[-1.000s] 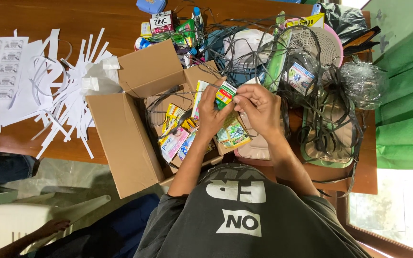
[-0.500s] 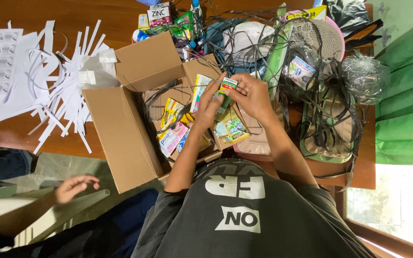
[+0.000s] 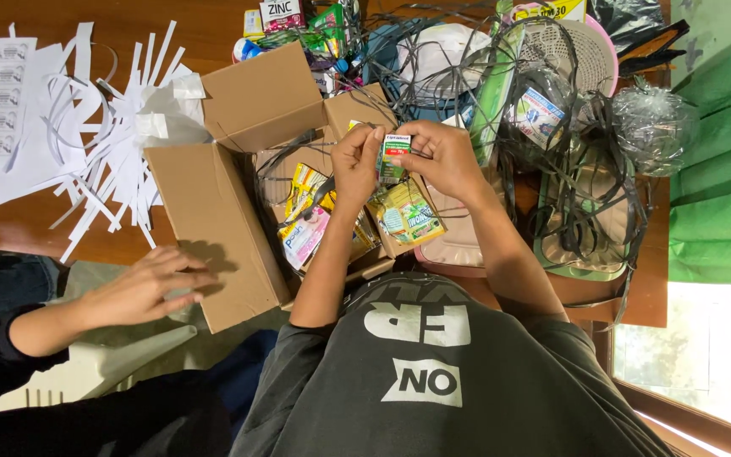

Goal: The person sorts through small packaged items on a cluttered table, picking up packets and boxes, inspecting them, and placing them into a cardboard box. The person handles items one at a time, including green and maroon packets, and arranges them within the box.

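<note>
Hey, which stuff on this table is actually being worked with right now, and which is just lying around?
In hand:
- small green and red packet, pinched between left hand and right hand
- open cardboard box below, holding colourful sachets

Lying about:
- white paper strips
- tangled dark strapping
- pink basket
- another person's hand touching the box flap

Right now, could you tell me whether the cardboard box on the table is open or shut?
Open: the cardboard box has its flaps spread outward, and colourful sachets show inside.

Above your open cardboard box (image 3: 213, 211): a small green-white-red packet (image 3: 393, 156); inside it, yellow, pink and green sachets (image 3: 308, 222).
</note>
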